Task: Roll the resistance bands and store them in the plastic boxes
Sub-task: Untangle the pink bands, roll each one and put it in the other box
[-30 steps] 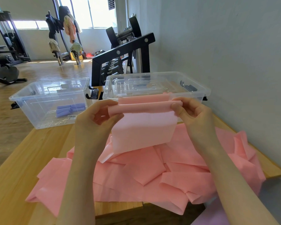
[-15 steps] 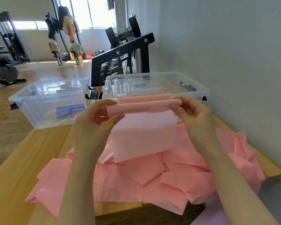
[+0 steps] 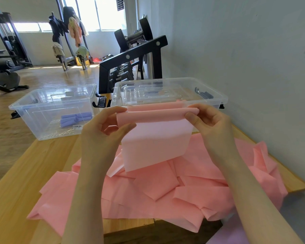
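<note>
Two hands, left hand (image 3: 104, 131) and right hand (image 3: 209, 124), pinch the partly rolled flat pink resistance band (image 3: 157, 138), raised before the clear plastic boxes (image 3: 48, 104). I expect uneven thumb tension would skew or unroll it.

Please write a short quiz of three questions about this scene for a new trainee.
1. True or false: both hands pinch the top edge of the pink band.
2. Which box already holds rolled purple bands? A: the left box; B: the right box.
3. Fill in: the loose pink bands lie in a pile on the wooden ____.

Key: 1 true; 2 A; 3 table.
</note>
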